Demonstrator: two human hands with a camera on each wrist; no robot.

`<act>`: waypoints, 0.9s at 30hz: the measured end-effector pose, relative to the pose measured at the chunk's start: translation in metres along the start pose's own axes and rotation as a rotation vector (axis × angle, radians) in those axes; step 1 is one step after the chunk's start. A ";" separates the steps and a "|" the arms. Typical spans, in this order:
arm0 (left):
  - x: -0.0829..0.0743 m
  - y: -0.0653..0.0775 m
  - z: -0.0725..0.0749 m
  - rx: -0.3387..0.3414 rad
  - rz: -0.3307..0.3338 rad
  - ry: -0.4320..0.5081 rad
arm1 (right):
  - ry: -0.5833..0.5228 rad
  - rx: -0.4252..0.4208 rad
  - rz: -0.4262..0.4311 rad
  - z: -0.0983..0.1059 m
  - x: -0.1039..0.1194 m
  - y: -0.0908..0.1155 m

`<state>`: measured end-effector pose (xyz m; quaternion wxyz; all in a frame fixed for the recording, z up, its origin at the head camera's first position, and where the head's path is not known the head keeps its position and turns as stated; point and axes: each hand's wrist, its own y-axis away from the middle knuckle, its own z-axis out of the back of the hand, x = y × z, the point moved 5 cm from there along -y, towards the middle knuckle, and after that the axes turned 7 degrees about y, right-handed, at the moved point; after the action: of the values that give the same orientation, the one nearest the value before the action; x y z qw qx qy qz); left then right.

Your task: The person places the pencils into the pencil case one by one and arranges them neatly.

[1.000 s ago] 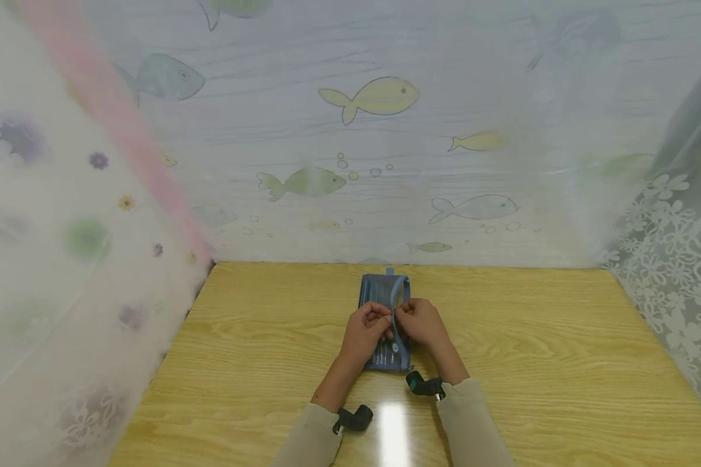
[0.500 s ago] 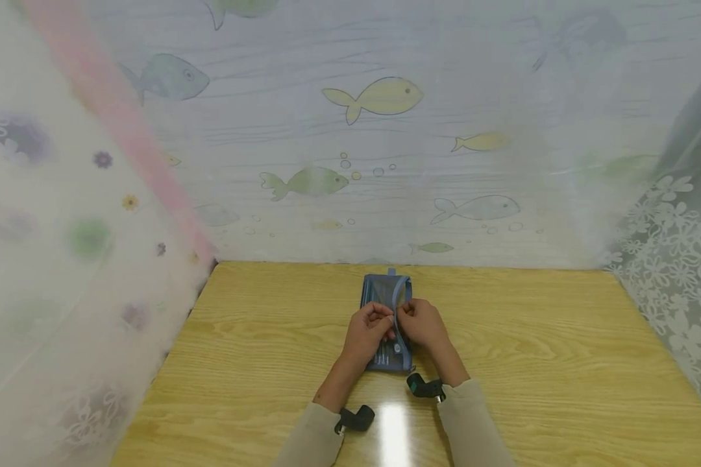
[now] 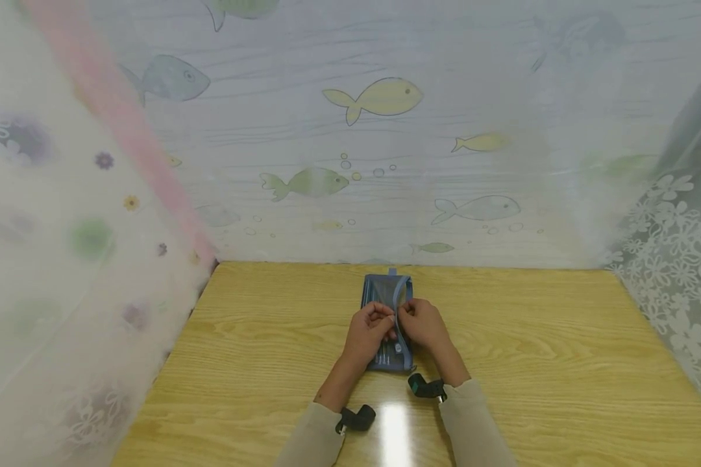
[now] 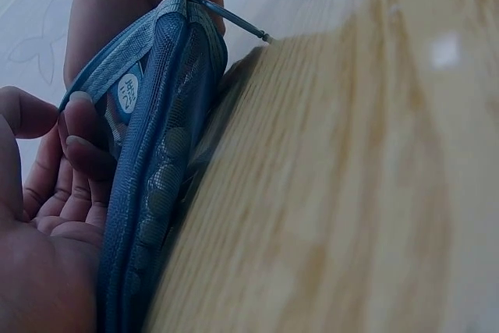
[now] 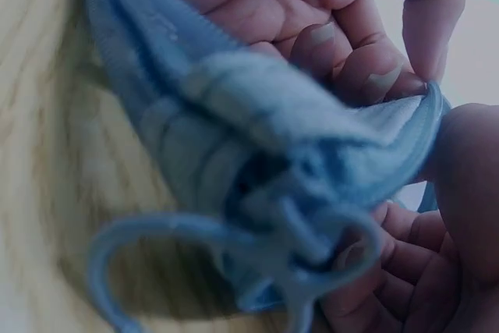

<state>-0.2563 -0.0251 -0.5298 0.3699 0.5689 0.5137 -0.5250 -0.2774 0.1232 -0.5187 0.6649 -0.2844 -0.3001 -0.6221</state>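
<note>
A blue mesh zip pouch lies lengthwise on the wooden table, its raised zip edge bowed between both hands. My left hand pinches that edge from the left with curled fingers. From the right, my right hand pinches the same edge at about the same height. Through the mesh in the left wrist view, several rounded ends show inside; what they belong to is unclear. A small tag with a white oval sits near the opening. A zipper pull sticks out at the near end.
The wood-grain table spreads around the pouch. Behind it hangs a fish-print curtain, with a flowered curtain at the left. A black wrist camera sits by the left sleeve, another camera by the right.
Both hands keep their pinch at nearly the same spot. The pouch's front mesh and zip edge have shifted slightly, and the whole view has drifted a little.
</note>
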 end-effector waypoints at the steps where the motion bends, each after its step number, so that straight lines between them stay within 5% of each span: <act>1: 0.000 0.000 0.000 0.001 0.001 0.000 | 0.000 0.000 0.004 0.000 0.000 0.000; 27: -0.001 -0.001 -0.002 0.008 0.014 -0.028 | -0.008 -0.071 0.213 0.019 -0.007 0.037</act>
<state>-0.2567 -0.0233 -0.5287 0.3783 0.5666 0.5023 -0.5325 -0.2420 0.1441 -0.5113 0.7155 -0.3408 -0.2486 -0.5569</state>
